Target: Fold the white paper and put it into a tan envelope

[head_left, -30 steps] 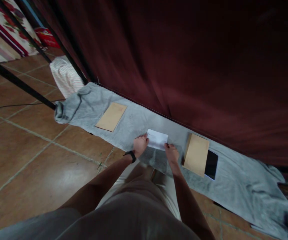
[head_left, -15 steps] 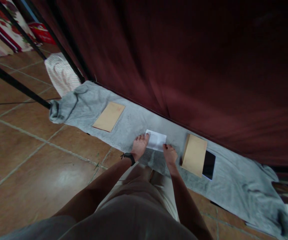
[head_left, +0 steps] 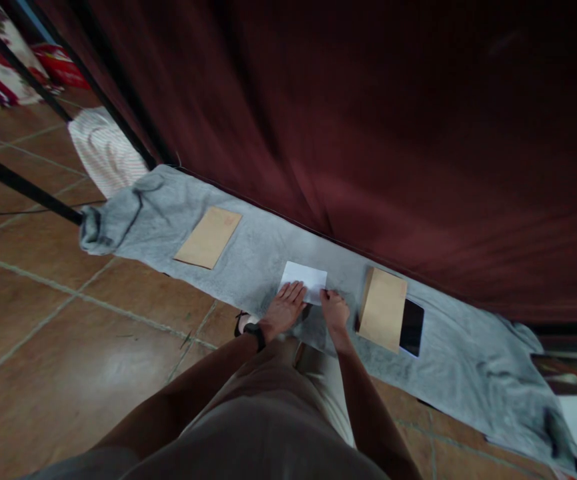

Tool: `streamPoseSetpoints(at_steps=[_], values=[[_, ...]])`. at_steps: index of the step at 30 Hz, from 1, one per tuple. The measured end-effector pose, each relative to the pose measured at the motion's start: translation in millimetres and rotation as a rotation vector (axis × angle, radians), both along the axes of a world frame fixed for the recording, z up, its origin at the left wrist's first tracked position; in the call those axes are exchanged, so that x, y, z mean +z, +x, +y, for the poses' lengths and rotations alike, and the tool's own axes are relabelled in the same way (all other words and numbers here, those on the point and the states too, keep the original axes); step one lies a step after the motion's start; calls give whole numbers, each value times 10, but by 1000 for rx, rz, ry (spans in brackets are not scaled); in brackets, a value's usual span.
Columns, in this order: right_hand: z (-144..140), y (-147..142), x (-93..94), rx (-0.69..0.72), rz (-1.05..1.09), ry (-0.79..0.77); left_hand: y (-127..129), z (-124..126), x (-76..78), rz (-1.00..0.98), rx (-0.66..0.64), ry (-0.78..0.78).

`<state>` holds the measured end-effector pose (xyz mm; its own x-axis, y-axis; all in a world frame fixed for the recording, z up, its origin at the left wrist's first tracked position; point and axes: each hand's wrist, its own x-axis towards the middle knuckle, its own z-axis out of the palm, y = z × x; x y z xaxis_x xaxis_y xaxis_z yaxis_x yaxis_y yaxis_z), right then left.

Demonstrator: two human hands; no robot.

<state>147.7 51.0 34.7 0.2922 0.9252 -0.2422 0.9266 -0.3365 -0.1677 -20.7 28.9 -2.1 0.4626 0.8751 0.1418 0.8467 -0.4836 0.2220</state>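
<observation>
A white folded sheet of paper [head_left: 304, 273] lies on the grey cloth [head_left: 253, 243] in front of me. My left hand [head_left: 288, 303], with a dark watch at its wrist, rests flat across the paper's lower left part, fingers stretched out. At the lower right corner, my right hand [head_left: 335, 310] has its fingers curled in and grips the paper's edge. To the right lies a stack of brown envelopes [head_left: 383, 310], partly covering a dark tablet [head_left: 411, 327]. One more brown envelope [head_left: 209, 237] lies flat to the left.
A dark red curtain [head_left: 368, 133] hangs along the far side of the cloth-covered surface. Black metal poles [head_left: 23, 183] stand at the left, near a striped white cloth [head_left: 105, 150]. Brown floor tiles [head_left: 93, 360] spread out below, with a cable across them.
My left hand has gone from holding the paper's left edge to lying flat on top of it. My right hand stays at the right corner. The view has shifted slightly.
</observation>
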Motion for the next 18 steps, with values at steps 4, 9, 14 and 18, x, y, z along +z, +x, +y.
streamPoseSetpoints(at_steps=[4,9,14,18], values=[[24,6,4,1,6,-5,-15,14,-31,-2,-12,-21],[61,-4,6,-10,6,-9,-3,29,-31,8,11,-35],[92,-14,-10,-27,-5,-4,15,38,-24,-9,33,-13],[131,-5,-28,-26,-5,3,35,92,-8,-19,47,-17]])
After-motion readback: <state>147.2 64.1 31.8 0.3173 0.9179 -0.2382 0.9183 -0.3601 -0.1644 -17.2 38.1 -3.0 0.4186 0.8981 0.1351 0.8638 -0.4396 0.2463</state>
